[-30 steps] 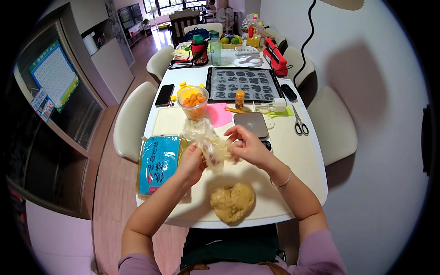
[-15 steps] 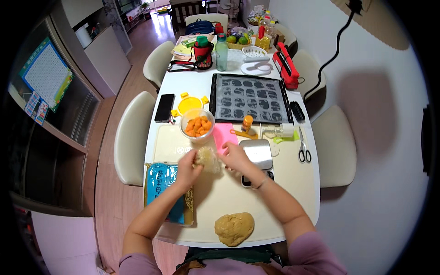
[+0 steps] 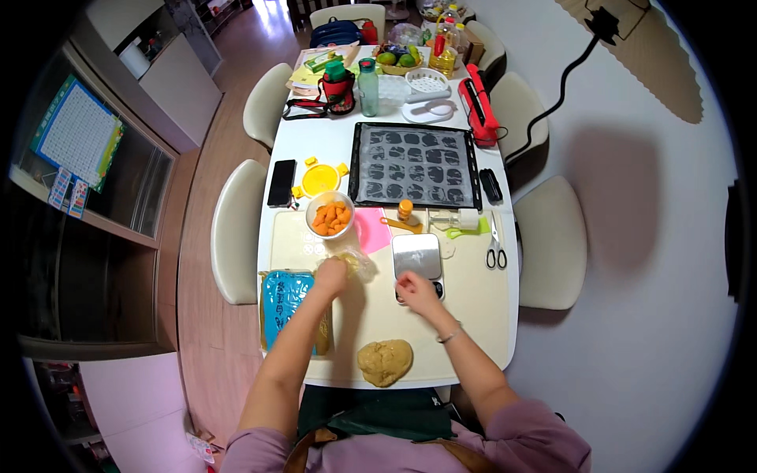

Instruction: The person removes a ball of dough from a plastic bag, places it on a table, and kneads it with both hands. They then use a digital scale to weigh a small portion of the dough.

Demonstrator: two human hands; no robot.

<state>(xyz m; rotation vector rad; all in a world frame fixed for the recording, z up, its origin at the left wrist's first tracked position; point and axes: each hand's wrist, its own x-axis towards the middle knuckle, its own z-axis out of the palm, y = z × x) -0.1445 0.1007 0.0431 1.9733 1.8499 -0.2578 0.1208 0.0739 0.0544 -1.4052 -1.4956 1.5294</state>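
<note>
My left hand [image 3: 332, 276] is closed on a crumpled clear plastic bag [image 3: 360, 266], just in front of the clear tub [image 3: 316, 225] of orange balls [image 3: 333, 218]. At the front edge of a kitchen scale [image 3: 416, 257] with a silver plate is my right hand [image 3: 418, 293], its fingers curled together. Whether something small is between them is hidden. A lump of tan dough [image 3: 385, 363] lies on the cream mat [image 3: 465, 331] near the front edge. To the left of my left forearm sits a blue-wrapped package [image 3: 287, 307] in a tray.
A black baking tray [image 3: 414, 165] lined with marked paper lies behind the scale. Scissors [image 3: 495, 244], a small orange-capped jar [image 3: 404, 210] and a pink sheet [image 3: 373, 230] lie around it. At left are a phone [image 3: 281, 183] and a yellow lid [image 3: 321, 180]. Chairs flank the table.
My hands have moved apart. The right hand has left the plastic bag and come back to the scale's front edge; the left stays with the bag. The view has shifted a little.
</note>
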